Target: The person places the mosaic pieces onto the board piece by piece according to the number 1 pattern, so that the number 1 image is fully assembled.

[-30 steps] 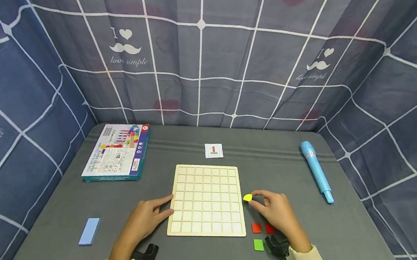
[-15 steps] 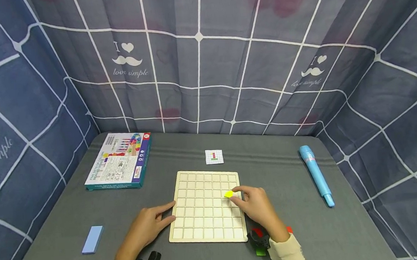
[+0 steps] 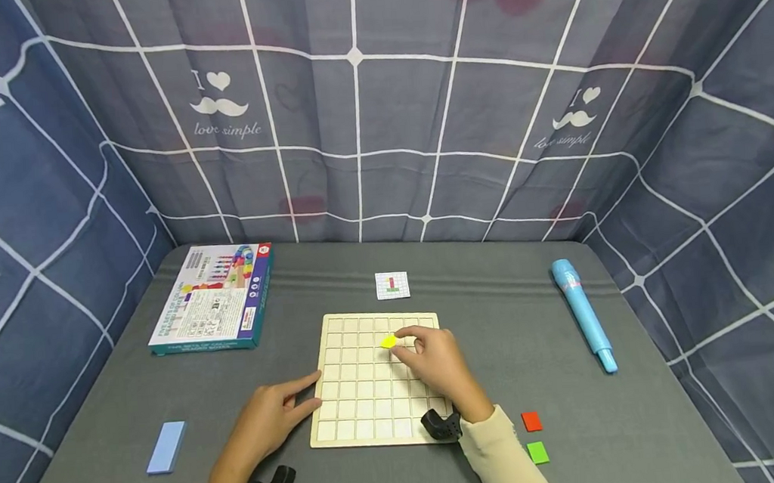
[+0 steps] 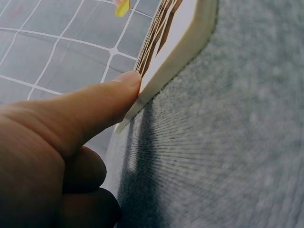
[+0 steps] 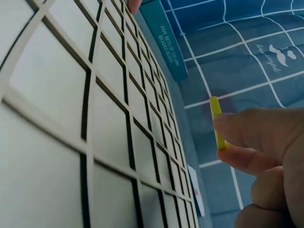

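A pale wooden grid board (image 3: 347, 411) lies flat on the grey table. My left hand (image 3: 265, 424) touches its left edge with the thumb and index finger; in the left wrist view an extended finger (image 4: 107, 102) meets the board's side (image 4: 183, 59). Over the upper middle of the grid, my right hand (image 3: 437, 359) pinches a yellow square tile (image 3: 388, 341) between thumb and index finger. The right wrist view shows that thin tile (image 5: 215, 107) edge-on, held above the grid. To the right of the forearm lie a red tile (image 3: 531, 421) and a green tile (image 3: 537, 452).
Behind the board is a small card (image 3: 392, 285) with a printed coloured pattern. A flat box (image 3: 210, 301) lies at the back left, a pale blue block (image 3: 167, 447) at the front left. On the right rests a light blue pen-shaped object (image 3: 584, 317). Curtains (image 3: 321, 102) surround the table.
My right hand has carried the yellow tile leftward from beside the board to over its upper middle. The right sleeve now covers some tiles. The left hand has stayed at the board's edge.
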`<state>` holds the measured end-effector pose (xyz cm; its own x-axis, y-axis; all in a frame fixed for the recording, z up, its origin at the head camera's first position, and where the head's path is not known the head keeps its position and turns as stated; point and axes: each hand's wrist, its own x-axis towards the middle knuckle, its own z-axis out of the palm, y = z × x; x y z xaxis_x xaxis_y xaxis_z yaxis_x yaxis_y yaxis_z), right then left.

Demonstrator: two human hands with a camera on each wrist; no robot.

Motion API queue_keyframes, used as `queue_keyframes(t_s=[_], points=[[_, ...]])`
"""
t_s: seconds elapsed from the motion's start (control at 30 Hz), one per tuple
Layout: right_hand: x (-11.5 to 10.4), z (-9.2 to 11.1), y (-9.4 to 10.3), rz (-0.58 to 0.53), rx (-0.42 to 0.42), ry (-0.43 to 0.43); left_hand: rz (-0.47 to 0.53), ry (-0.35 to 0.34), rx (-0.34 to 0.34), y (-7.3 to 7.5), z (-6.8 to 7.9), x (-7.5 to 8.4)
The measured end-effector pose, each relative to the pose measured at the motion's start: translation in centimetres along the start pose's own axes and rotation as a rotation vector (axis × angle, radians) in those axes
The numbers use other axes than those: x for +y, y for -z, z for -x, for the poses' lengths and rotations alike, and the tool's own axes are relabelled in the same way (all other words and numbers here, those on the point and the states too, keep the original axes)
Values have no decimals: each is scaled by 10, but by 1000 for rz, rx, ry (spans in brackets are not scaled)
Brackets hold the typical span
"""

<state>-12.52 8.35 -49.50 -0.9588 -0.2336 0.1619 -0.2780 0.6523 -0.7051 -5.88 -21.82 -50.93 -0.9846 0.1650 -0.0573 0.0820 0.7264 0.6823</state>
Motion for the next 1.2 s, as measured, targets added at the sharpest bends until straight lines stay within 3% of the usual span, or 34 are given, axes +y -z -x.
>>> queue_keyframes(t_s=[0.33,0.73,1.2], points=[[-4,-15,-21,-46,-7,2,6,13,9,-1,2,0],[-1,-22,-42,23,3,8,-3,34,15,-3,2,1],[0,-26,-48,118,35,41,-1,32,15,-2,-1,3]])
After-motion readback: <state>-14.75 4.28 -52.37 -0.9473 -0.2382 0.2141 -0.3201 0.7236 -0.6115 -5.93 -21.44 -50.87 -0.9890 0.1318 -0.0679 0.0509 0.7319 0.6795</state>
